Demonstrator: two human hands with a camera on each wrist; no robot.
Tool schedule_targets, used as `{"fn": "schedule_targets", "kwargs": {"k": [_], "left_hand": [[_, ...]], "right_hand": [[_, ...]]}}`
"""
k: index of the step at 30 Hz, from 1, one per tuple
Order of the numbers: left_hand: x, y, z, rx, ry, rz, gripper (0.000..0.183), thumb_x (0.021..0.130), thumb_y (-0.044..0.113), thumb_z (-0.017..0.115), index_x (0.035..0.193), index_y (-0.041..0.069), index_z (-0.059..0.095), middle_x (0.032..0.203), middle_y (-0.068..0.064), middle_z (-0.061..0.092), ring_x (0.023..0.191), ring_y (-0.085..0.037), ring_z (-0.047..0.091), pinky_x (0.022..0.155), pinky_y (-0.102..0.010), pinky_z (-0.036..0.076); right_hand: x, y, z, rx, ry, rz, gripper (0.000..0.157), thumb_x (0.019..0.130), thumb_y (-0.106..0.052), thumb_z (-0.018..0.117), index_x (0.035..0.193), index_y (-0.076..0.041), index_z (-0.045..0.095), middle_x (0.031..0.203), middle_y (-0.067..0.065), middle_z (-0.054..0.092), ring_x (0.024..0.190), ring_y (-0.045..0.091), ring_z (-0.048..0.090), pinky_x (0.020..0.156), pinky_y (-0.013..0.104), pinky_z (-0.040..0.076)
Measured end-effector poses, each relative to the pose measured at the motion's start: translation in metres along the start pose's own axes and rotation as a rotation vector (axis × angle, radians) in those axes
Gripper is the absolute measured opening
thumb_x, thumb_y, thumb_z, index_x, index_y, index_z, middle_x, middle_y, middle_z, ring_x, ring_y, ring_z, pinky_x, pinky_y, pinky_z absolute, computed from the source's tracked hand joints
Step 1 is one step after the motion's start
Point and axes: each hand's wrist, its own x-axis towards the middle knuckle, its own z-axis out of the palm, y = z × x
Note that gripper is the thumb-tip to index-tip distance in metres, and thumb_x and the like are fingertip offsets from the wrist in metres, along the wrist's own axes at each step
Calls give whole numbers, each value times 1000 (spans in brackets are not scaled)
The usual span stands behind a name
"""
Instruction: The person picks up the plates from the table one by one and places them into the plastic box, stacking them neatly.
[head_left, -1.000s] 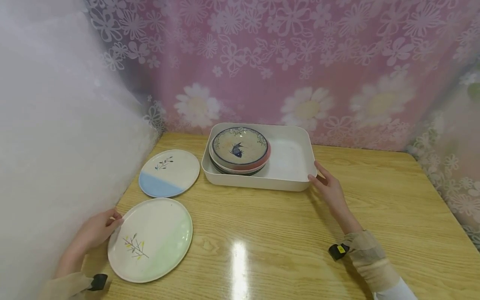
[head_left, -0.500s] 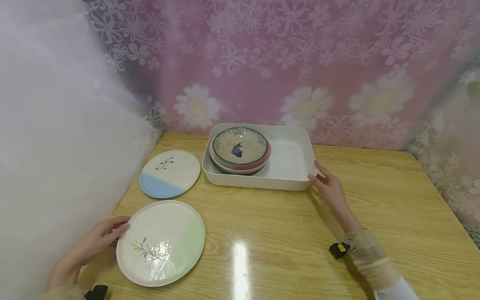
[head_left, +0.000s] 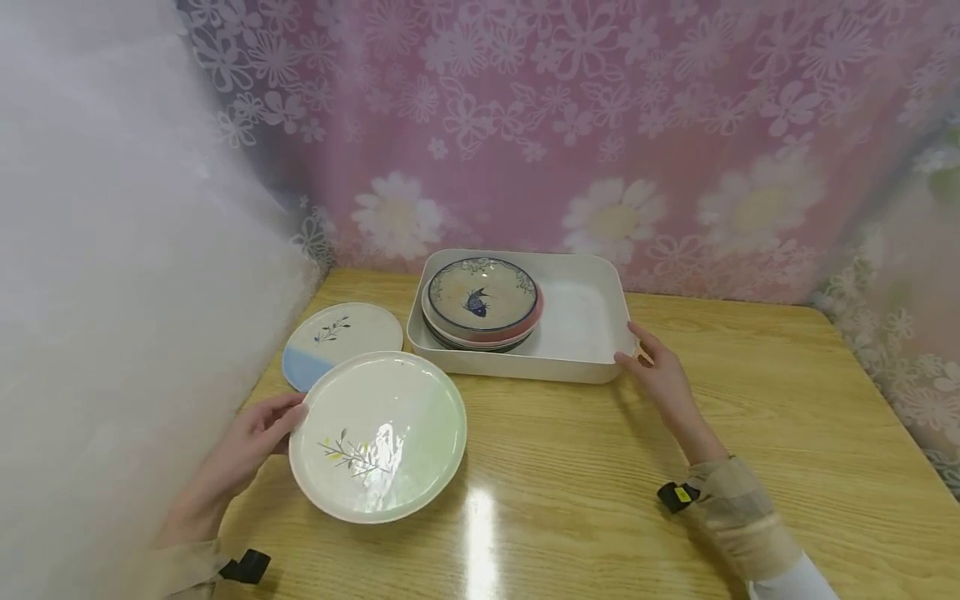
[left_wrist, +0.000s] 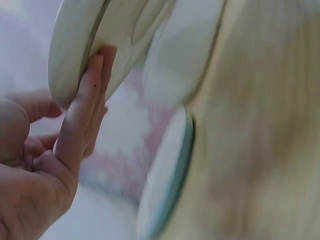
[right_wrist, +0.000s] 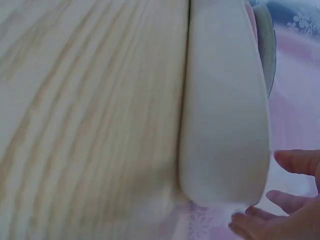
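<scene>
My left hand (head_left: 251,437) pinches the left rim of a round dinner plate (head_left: 345,492), white with a pale green side and a yellow-flowered twig. In the left wrist view the fingers (left_wrist: 80,115) lie straight along its underside. The plate is raised off the table, tilted, and covers part of a white and blue plate (head_left: 352,329) behind it. A white rectangular bin (head_left: 577,317) stands at the back. My right hand (head_left: 663,392) touches its front right corner, thumb and fingers spread around the corner.
Inside the bin's left half sits a stack of dishes, topped by a bowl with a blue fish (head_left: 480,296). The bin's front wall (right_wrist: 225,110) rises from the wooden table (head_left: 570,492). A pink floral curtain (head_left: 510,125) hangs behind, with a whitish sheet (head_left: 142,208) at the left.
My left hand has lifted the green-sided plate off the table and carried it right and back, tilting it. The bin and right hand stay in place.
</scene>
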Motion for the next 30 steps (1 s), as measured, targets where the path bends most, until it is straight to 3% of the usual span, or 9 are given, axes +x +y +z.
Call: {"fn": "schedule_targets", "kwargs": {"k": [4,6,8,11,15,20,25,30], "left_hand": [[19,22,25,-43,7,-19,44,109,14,46,135,-23,45,98,2,71,80,-13,72,65,-33,62],[29,31,38,-69,7,-39,44,109,15,46,135,-21,46,98,0,70,80,-13,71,66,-31,62],[39,38,50,-96,5,-57,44,109,15,47,135,-20,47,99,-3,70,81,-11,71,68,-29,62],[53,45,67,-134,14,-74,42,108,13,47,135,-19,48,100,-7,70,82,-10,71,69,-26,61],[70,47,89,-164,31,-86,39,108,10,48,134,-19,50,99,-11,69,80,-9,70,67,-23,60],[80,40,111,-192,-5,-87,38,108,9,46,134,-19,50,101,-17,68,78,-10,70,65,-22,60],[80,36,127,-204,-65,-90,38,108,8,46,134,-19,49,103,-17,68,79,-10,70,66,-24,60],[81,38,135,-211,-93,-87,37,107,9,47,132,-18,52,101,-16,69,78,-10,69,66,-26,61]], "right_hand": [[-10,-19,3,-20,61,-90,66,102,-16,63,158,-1,31,164,25,24,152,42,16,122,56,20],[-16,-28,6,-13,71,-141,63,101,-15,63,156,-1,35,162,25,28,152,41,20,122,54,22],[-23,-34,10,-4,53,-176,59,103,-17,62,155,-4,40,160,22,34,150,38,28,121,45,29],[-33,-40,17,33,-25,-195,53,105,-21,58,154,-6,42,153,21,45,137,35,49,107,30,48],[-44,-45,24,163,-193,-140,50,109,-23,48,154,-3,40,142,27,54,107,28,71,84,30,61],[-57,-45,29,255,-346,7,55,110,-26,47,154,5,36,126,26,65,82,24,76,75,40,63],[-70,-39,24,319,-461,60,58,106,-16,54,150,16,33,110,13,73,81,22,76,76,40,62],[-81,-37,17,377,-551,60,60,106,-13,53,149,20,28,115,16,72,88,25,76,80,43,61]]}}
